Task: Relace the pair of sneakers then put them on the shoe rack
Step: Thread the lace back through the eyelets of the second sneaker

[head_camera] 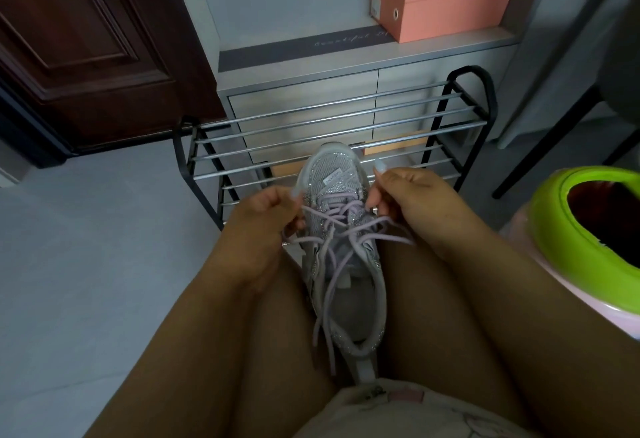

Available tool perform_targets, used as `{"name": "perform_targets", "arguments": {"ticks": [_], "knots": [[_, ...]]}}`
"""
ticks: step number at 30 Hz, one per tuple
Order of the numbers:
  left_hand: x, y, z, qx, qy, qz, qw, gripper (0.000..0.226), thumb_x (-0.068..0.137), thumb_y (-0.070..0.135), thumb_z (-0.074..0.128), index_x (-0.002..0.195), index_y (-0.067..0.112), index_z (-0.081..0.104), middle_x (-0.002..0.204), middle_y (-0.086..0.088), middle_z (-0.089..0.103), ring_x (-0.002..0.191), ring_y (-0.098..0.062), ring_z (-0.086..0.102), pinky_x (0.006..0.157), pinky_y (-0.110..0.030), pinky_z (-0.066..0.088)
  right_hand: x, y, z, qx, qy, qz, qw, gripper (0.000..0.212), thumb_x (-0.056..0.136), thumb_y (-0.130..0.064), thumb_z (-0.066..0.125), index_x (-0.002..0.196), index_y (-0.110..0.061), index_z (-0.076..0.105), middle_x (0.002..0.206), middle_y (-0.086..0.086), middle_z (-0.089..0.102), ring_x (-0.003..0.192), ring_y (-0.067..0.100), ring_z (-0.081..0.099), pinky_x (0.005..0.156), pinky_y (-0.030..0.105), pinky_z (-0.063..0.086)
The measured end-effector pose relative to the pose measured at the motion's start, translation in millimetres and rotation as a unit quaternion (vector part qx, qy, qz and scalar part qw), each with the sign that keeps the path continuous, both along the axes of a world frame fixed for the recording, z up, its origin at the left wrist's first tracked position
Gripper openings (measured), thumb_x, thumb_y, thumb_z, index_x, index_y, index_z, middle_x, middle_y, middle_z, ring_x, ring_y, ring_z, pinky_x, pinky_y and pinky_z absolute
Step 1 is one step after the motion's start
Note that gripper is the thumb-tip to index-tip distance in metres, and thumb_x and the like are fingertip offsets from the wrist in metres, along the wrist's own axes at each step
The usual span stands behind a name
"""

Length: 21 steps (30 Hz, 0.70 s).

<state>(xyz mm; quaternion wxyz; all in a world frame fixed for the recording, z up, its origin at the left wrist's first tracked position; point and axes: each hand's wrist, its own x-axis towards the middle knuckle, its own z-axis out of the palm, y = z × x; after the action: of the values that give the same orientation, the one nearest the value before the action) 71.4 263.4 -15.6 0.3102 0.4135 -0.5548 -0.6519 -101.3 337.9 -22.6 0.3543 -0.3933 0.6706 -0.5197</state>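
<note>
From the head camera, looking down: she has wedged one grey sneaker between her thighs, toe pointing away towards the shoe rack, which keeps it steady and leaves both hands free for the lavender lace. The left hand, on the near-left side of the sneaker, has its fingers curled round one strand and draws it outward. The right hand, on the opposite side, pinches the other strand near the upper eyelets. The crossings nearer the toe look threaded; the loose ends trail back over the shoe's opening, so I judge the lacing partly done.

Counting: one sneaker in sight. Its partner isn't visible, possibly hidden below her legs. The rack, just beyond the sneaker's toe, has two tiers of metal bars and holds no shoes as far as I can see. Behind the rack, on a grey cabinet, there's a pink box with at least one more box stacked on it. Right of the sneaker stands one green-rimmed bin.
</note>
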Motion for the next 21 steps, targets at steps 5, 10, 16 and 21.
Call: {"name": "perform_targets", "arguments": {"ticks": [5, 10, 16, 21], "knots": [[-8, 8, 10, -0.266, -0.254, -0.120, 0.922, 0.025, 0.092, 0.040, 0.051, 0.076, 0.022, 0.061, 0.073, 0.001, 0.062, 0.063, -0.007, 0.058, 0.061, -0.024, 0.047, 2, -2, -1, 0.006, 0.011, 0.004, 1.000, 0.046, 0.096, -0.035, 0.045, 0.069, -0.004, 0.065, 0.056, 0.006, 0.052, 0.042, 0.006, 0.042, 0.045, 0.012, 0.035], [-13, 7, 8, -0.333, -0.333, -0.163, 0.867, 0.027, 0.086, 0.041, 0.059, 0.071, 0.020, 0.053, 0.067, 0.005, 0.055, 0.063, -0.013, 0.051, 0.063, -0.032, 0.044, 1, 0, 0, 0.010, 0.017, 0.005, 1.000, 0.045, 0.097, -0.032, 0.044, 0.073, -0.001, 0.066, 0.057, 0.007, 0.052, 0.045, 0.009, 0.042, 0.045, 0.011, 0.035], [-4, 3, 10, -0.085, -0.119, -0.108, 0.983, 0.030, 0.096, 0.027, 0.048, 0.072, 0.011, 0.056, 0.064, 0.001, 0.058, 0.054, -0.005, 0.053, 0.054, -0.015, 0.043, 2, 0, 1, 0.007, 0.005, -0.002, 1.000, 0.044, 0.097, -0.032, 0.045, 0.068, -0.004, 0.064, 0.057, 0.007, 0.052, 0.048, 0.012, 0.042, 0.046, 0.013, 0.036], [7, -11, 3, 0.050, 0.065, -0.006, 0.997, 0.027, 0.089, 0.018, 0.053, 0.066, 0.010, 0.065, 0.067, -0.007, 0.061, 0.064, -0.017, 0.056, 0.069, -0.030, 0.047, 2, 1, 2, 0.004, 0.005, -0.001, 1.000, 0.047, 0.096, -0.035, 0.045, 0.069, -0.002, 0.065, 0.055, 0.006, 0.051, 0.047, 0.011, 0.043, 0.047, 0.013, 0.037]]}}
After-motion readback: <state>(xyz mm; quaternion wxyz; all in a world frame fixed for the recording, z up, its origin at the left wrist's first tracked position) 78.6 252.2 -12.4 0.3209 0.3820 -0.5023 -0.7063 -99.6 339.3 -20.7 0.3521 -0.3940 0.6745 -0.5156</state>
